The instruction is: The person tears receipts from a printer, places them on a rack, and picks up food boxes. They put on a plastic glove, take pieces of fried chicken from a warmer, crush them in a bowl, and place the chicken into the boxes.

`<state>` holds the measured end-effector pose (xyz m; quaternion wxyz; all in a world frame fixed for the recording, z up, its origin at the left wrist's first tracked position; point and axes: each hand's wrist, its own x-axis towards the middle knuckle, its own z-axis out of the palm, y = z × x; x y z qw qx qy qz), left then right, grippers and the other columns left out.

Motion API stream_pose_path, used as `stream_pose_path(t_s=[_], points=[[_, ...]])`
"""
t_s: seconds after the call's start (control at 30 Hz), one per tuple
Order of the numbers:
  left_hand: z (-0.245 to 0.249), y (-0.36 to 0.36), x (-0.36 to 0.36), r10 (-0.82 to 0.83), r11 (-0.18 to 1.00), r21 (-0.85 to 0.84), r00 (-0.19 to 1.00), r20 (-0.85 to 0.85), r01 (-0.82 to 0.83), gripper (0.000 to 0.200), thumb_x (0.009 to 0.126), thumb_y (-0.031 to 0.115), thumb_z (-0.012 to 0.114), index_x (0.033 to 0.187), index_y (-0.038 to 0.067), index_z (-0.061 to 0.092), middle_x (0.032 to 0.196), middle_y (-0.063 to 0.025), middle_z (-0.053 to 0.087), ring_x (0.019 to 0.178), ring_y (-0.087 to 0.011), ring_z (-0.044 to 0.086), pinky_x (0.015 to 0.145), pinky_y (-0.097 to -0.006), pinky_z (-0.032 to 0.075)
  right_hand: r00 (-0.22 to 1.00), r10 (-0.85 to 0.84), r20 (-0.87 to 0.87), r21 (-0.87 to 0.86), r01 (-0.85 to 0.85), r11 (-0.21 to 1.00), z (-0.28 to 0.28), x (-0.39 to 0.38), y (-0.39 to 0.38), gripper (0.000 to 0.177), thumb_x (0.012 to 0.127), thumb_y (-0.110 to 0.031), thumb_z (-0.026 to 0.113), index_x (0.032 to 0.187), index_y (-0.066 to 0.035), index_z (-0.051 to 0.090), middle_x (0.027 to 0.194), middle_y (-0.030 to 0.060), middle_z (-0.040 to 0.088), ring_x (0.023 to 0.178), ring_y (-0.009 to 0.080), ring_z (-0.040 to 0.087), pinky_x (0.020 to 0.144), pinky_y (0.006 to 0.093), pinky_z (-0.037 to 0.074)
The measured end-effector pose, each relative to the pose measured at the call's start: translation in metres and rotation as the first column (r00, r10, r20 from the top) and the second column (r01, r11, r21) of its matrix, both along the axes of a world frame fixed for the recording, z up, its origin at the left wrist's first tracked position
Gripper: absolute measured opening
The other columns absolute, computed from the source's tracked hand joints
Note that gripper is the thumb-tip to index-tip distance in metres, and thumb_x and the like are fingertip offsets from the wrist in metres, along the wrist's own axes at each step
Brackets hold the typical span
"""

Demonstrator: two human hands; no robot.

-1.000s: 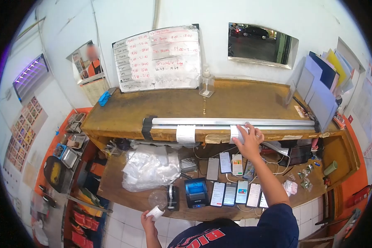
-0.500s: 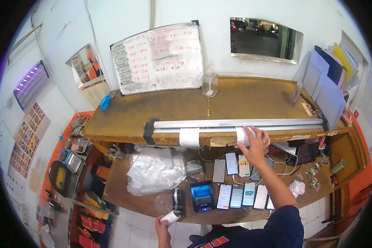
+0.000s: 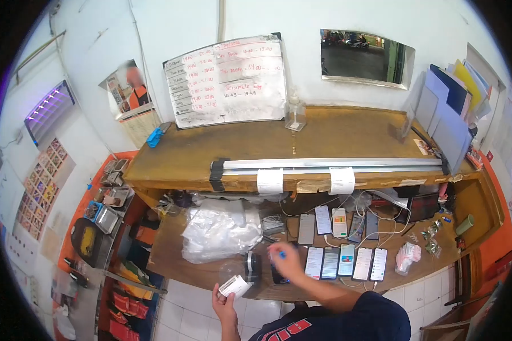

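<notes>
My left hand (image 3: 226,304) pinches several white paper slips (image 3: 235,286) near the counter's front edge. Just right of them is a black device (image 3: 252,268) with a clear round part. Blurred by motion, my right hand (image 3: 287,261) is over the small dark printer (image 3: 277,278) and covers most of it. A small blue patch shows among its fingers; I cannot tell whether they hold it. Up on the shelf edge, a printed slip (image 3: 269,181) and another slip (image 3: 342,181) hang from the metal rail (image 3: 381,165).
Two rows of phones, among them a phone (image 3: 346,260), lie right of my right hand with cables around them. Clear plastic bags (image 3: 219,230) are heaped at the left. A whiteboard (image 3: 227,85) and a pump bottle (image 3: 295,113) stand on the upper shelf.
My right hand has left the slip at the rail and come down and left to the printer. That slip now hangs free. The slips in my left hand are raised slightly.
</notes>
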<state>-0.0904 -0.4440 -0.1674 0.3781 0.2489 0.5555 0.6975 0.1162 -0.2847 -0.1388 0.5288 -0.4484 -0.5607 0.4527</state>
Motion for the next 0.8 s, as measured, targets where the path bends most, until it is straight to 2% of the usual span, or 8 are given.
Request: stream_pose_path(t_s=[0.03, 0.07, 0.13, 0.2, 0.33, 0.47, 0.67, 0.8], points=[[0.006, -0.005, -0.007, 0.003, 1.000, 0.010, 1.000, -0.004, -0.003, 0.066, 0.088, -0.014, 0.058, 0.150, 0.000, 0.036, 0.129, -0.0219, 0.062, 0.114, -0.0258, 0.064, 0.099, -0.0352, 0.051, 0.976, 0.146, 0.163, 0.036, -0.153, 0.988, -0.012, -0.024, -0.018, 0.027, 0.089, -0.024, 0.074, 0.111, -0.009, 0.072, 0.103, 0.0077, 0.073, 0.087, 0.0195, 0.067, 0.080, 0.0341, 0.053], [0.010, -0.011, -0.015, -0.006, 1.000, 0.001, 0.999, -0.034, 0.006, 0.070, 0.089, -0.014, 0.057, 0.152, 0.000, 0.033, 0.128, -0.0220, 0.063, 0.114, -0.0251, 0.065, 0.098, -0.0342, 0.051, 0.888, 0.389, 0.246, -0.138, -0.365, 0.921, -0.021, -0.044, -0.030, 0.042, 0.089, -0.040, 0.072, 0.119, -0.011, 0.071, 0.108, 0.0080, 0.073, 0.096, 0.0224, 0.066, 0.091, 0.0403, 0.049], [0.020, -0.024, -0.031, -0.014, 1.000, 0.001, 0.998, -0.058, 0.014, 0.073, 0.089, -0.014, 0.055, 0.155, 0.001, 0.029, 0.128, -0.0221, 0.063, 0.113, -0.0244, 0.065, 0.098, -0.0333, 0.051, 0.778, 0.495, 0.387, -0.114, -0.493, 0.863, -0.015, -0.079, -0.068, 0.053, 0.088, -0.057, 0.067, 0.120, -0.015, 0.072, 0.111, 0.0101, 0.072, 0.108, 0.0264, 0.063, 0.101, 0.0529, 0.036], [0.028, -0.040, -0.048, -0.032, 0.999, -0.012, 0.995, -0.095, 0.031, 0.073, 0.091, -0.014, 0.052, 0.157, 0.002, 0.026, 0.126, -0.0214, 0.064, 0.112, -0.0238, 0.065, 0.098, -0.0323, 0.050, 0.647, 0.599, 0.471, -0.206, -0.580, 0.788, -0.008, -0.107, -0.088, 0.047, 0.090, -0.053, 0.068, 0.117, -0.014, 0.074, 0.105, 0.0111, 0.072, 0.104, 0.0258, 0.063, 0.096, 0.0511, 0.038], [0.017, -0.080, -0.088, 0.045, 0.998, 0.056, 0.994, -0.099, -0.039, 0.073, 0.093, -0.011, 0.050, 0.159, 0.002, 0.023, 0.119, -0.0208, 0.067, 0.107, -0.0236, 0.066, 0.095, -0.0316, 0.050, 0.689, 0.619, 0.376, -0.139, -0.619, 0.773, -0.020, -0.157, -0.116, 0.042, 0.089, -0.050, 0.070, 0.106, -0.012, 0.076, 0.095, 0.0117, 0.069, 0.096, 0.0275, 0.063, 0.086, 0.0467, 0.041], [-0.010, -0.131, -0.131, 0.085, 0.996, 0.043, 0.995, -0.059, -0.082, 0.075, 0.093, -0.009, 0.049, 0.160, 0.002, 0.018, 0.109, -0.0207, 0.071, 0.098, -0.0236, 0.068, 0.091, -0.0310, 0.050, 0.558, 0.544, 0.626, 0.041, -0.721, 0.692, -0.017, -0.201, -0.144, 0.046, 0.084, -0.049, 0.075, 0.080, -0.004, 0.068, 0.083, 0.0131, 0.065, 0.080, 0.0328, 0.062, 0.073, 0.0415, 0.044], [-0.009, -0.193, -0.176, 0.157, 0.977, 0.122, 0.978, 0.134, -0.173, 0.071, 0.099, -0.002, 0.049, 0.161, 0.005, 0.015, 0.119, -0.0255, 0.065, 0.106, -0.0281, 0.066, 0.096, -0.0364, 0.050, 0.351, 0.846, 0.401, -0.096, -0.902, 0.420, -0.018, -0.271, -0.181, 0.038, 0.082, -0.035, 0.080, 0.078, 0.000, 0.065, 0.072, 0.0146, 0.063, 0.066, 0.0248, 0.059, 0.064, 0.0382, 0.045], [-0.002, -0.205, -0.201, 0.277, 0.944, 0.128, 0.941, 0.195, -0.305, 0.072, 0.096, -0.003, 0.053, 0.159, 0.007, 0.020, 0.124, -0.0225, 0.061, 0.110, -0.0284, 0.064, 0.095, -0.0369, 0.050, 0.340, 0.895, 0.290, -0.008, -0.934, 0.358, -0.006, -0.315, -0.189, 0.037, 0.081, -0.031, 0.081, 0.078, 0.001, 0.063, 0.070, 0.0139, 0.060, 0.065, 0.0216, 0.056, 0.064, 0.0363, 0.045]])
